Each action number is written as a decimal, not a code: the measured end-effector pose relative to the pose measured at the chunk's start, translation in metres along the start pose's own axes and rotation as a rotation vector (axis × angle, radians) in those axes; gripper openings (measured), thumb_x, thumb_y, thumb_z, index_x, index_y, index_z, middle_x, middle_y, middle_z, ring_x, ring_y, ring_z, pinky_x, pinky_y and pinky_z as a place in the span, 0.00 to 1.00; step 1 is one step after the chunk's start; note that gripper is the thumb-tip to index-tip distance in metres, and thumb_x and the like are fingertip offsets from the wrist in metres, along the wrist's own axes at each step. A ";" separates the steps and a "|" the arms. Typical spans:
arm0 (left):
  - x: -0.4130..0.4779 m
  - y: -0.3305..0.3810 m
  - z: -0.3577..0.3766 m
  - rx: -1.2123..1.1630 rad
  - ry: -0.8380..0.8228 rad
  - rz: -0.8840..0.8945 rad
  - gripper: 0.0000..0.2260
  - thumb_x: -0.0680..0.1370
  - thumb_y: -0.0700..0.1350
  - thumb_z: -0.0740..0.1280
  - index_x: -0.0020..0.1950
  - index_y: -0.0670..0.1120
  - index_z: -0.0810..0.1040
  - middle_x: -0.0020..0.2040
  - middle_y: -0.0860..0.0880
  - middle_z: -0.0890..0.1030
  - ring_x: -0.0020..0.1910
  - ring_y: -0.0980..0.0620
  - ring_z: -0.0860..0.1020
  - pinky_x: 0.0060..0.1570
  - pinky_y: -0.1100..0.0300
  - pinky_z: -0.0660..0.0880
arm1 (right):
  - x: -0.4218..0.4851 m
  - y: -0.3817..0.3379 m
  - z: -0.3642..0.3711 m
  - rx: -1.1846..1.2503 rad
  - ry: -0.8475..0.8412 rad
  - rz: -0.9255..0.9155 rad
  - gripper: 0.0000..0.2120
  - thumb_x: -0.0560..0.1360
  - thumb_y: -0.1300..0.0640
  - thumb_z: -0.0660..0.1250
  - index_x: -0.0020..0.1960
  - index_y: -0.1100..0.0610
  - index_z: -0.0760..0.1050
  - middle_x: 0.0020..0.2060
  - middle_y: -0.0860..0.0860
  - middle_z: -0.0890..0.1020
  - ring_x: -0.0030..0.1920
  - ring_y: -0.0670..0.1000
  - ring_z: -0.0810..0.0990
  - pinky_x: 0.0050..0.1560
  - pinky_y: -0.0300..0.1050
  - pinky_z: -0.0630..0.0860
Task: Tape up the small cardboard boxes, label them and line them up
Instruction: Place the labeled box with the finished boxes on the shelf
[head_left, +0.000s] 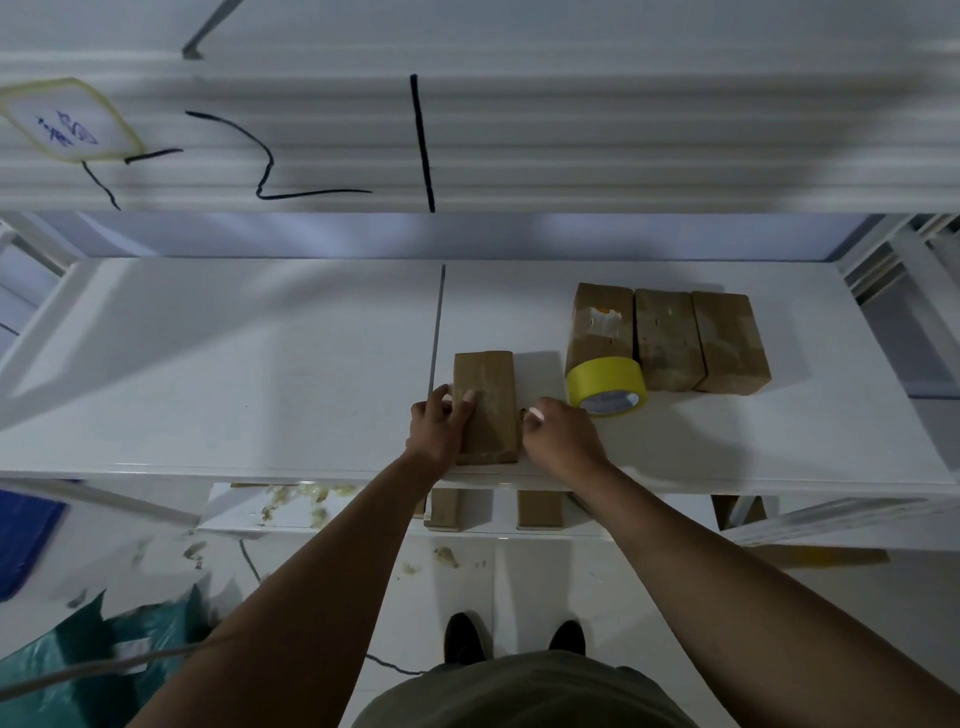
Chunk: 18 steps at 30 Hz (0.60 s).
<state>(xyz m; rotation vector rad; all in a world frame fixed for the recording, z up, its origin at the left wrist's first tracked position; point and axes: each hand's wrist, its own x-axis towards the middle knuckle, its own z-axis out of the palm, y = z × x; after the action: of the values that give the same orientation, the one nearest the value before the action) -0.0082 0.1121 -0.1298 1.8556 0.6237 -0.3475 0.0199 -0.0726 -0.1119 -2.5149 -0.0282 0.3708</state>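
Centrally held box at the shelf's front edge

Left hand grips the box on the shelf, fingers curled over its left edge. Right hand, fingers curled, sits just beside it; any pinch cannot be told. Tape roll fronts a row of three boxes.

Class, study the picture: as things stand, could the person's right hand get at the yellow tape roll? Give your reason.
Probably yes. The right hand sits beside the box, and the yellow tape roll is just past it on the shelf, with nothing between them.
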 end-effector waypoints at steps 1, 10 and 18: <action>-0.001 0.001 0.001 0.023 0.003 0.006 0.42 0.70 0.79 0.58 0.79 0.59 0.63 0.73 0.47 0.65 0.71 0.39 0.71 0.72 0.37 0.70 | -0.003 0.006 0.000 -0.008 -0.018 0.011 0.13 0.81 0.55 0.61 0.38 0.55 0.66 0.47 0.63 0.82 0.51 0.66 0.80 0.42 0.48 0.66; -0.016 -0.003 0.004 -0.102 0.026 0.046 0.30 0.75 0.73 0.55 0.73 0.62 0.70 0.65 0.49 0.69 0.69 0.42 0.71 0.74 0.38 0.68 | -0.015 0.031 0.001 -0.411 -0.051 -0.070 0.15 0.85 0.44 0.55 0.59 0.53 0.74 0.53 0.57 0.84 0.54 0.63 0.83 0.44 0.50 0.70; -0.029 0.007 0.006 -0.309 0.044 0.078 0.25 0.84 0.65 0.56 0.80 0.58 0.68 0.70 0.47 0.76 0.67 0.45 0.75 0.69 0.48 0.72 | -0.014 0.026 -0.007 -0.638 0.107 -0.120 0.26 0.84 0.38 0.57 0.70 0.57 0.68 0.42 0.56 0.85 0.42 0.59 0.85 0.31 0.44 0.60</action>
<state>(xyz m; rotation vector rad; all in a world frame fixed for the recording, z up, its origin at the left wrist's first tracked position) -0.0280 0.0977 -0.1114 1.5893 0.5964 -0.1493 0.0066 -0.0997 -0.1178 -3.1377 -0.2964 0.1936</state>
